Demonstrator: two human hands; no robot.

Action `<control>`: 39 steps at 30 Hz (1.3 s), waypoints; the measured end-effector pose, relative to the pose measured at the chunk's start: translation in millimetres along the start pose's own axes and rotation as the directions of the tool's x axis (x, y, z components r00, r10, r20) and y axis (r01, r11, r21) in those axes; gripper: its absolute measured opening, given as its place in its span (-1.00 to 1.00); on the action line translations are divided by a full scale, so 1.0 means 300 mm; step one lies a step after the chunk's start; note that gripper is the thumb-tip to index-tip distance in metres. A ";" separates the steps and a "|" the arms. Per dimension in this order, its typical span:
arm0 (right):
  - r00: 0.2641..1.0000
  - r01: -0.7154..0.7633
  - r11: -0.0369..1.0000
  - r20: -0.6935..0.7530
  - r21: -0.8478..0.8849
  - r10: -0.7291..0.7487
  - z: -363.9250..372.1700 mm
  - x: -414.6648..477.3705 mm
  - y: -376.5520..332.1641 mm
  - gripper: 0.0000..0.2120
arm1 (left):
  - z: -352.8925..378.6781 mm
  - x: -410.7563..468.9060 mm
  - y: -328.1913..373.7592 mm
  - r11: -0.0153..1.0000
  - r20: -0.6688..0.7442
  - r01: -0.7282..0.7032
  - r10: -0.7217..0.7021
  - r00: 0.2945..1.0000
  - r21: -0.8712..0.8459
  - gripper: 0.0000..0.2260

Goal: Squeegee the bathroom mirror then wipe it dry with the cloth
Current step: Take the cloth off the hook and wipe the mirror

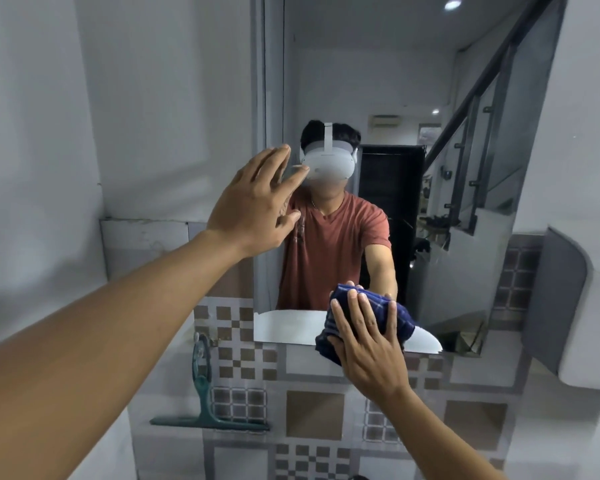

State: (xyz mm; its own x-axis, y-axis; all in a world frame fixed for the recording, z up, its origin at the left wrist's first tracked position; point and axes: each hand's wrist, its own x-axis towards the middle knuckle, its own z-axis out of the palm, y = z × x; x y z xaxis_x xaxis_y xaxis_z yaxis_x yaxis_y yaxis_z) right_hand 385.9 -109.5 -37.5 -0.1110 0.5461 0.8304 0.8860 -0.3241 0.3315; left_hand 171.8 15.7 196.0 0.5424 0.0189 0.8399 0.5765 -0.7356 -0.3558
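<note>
two hands are at the mirror. right hand lies flat, fingers spread, pressing a dark blue striped cloth against the glass near the lower edge, right of centre. the cloth is bunched under the palm, held by pressure against the glass rather than pinched. left hand is open and empty, fingers splayed, at the left border of the mirror; fingertips appear to touch or nearly touch the glass, contact cannot be confirmed.

squeegee hangs unused on the tiled wall below and left of the mirror, handle up, blade horizontal at the bottom. judged from this, the squeegee pass is finished and the drying pass is in hand.

handling, by judgement: the cloth is soft, light and limp, and will fold or slip out from under a flat palm on wet glass. better hold is a wad gathered into the palm with fingertips curled over its upper edge. the mirror is rigid but fragile, its lower edge looks irregular, so pressure should stay moderate and away from that edge. the squeegee is light and stiff; take it by the looped handle.

no streaks or droplets can be made out at this resolution.
</note>
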 end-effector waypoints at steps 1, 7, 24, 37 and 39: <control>1.000 -0.003 1.000 -0.005 0.008 0.003 -0.005 0.019 -0.018 -0.40 | 0.002 0.000 0.000 1.000 -0.002 -0.001 0.001 1.000 0.002 -0.38; 0.991 0.127 0.992 -0.035 0.026 -0.126 -0.028 0.175 -0.127 -0.44 | 0.004 0.003 0.005 1.000 -0.019 0.003 -0.003 1.000 0.002 -0.38; 0.855 0.505 0.856 0.068 0.112 -0.513 0.017 0.177 -0.276 -0.44 | -0.006 0.001 0.014 1.000 -0.003 0.015 -0.015 1.000 -0.013 -0.39; 0.775 0.303 0.733 0.290 0.609 -0.562 -0.112 0.075 -0.348 -0.63 | -0.035 -0.019 0.011 0.999 0.056 -0.012 0.015 0.998 -0.050 -0.42; 0.834 0.081 0.679 0.324 0.730 -0.447 -0.188 0.084 -0.355 -0.69 | -0.055 -0.054 0.012 0.998 0.078 -0.009 0.014 0.997 -0.069 -0.44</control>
State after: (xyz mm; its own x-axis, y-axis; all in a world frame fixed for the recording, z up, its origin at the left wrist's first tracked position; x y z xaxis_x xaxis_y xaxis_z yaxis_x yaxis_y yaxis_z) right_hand 263.3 -104.7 -26.6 -0.3428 0.8506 0.3986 0.9212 0.3875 -0.0347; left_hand 154.8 1.5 188.0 0.5965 0.0613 0.8003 0.5282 -0.7808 -0.3338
